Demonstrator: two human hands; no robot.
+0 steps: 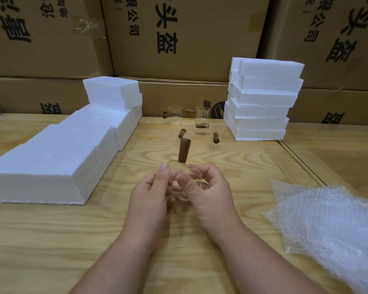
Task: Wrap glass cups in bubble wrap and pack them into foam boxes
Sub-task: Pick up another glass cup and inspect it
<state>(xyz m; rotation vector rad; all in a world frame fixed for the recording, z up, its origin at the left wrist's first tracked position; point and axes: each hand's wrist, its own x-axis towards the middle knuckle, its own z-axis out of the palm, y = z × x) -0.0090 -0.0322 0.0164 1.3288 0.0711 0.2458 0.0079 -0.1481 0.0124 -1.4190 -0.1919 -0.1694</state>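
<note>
Over the middle of the wooden table (51, 234), both hands are wrapped around one clear glass cup (187, 183), holding it up off the surface. Left hand (150, 196) has its thumb up along the cup's side with the fingers curled round behind it. Right hand (210, 187) pinches the rim from the other side, fingers curled in. The cup's brown wooden handle (184, 150) sticks straight out away from the person, pointing at the back wall.

Behind it, toward the back of the table, there's a little cluster of more cups (191, 122), same kind, brown handles pointing every which way. Honestly hard to count them since the glass nearly disappears against the wood.

Foam boxes are in two spots: a long stepped row (51, 158) on the left running from the near edge back, and a tall stack (263, 98) on the right at the back. A crumpled pile of bubble wrap (331, 225) lies at the right near edge, well apart from the hands.

Big cardboard cartons (179, 39) with black print are stacked along the back.
</note>
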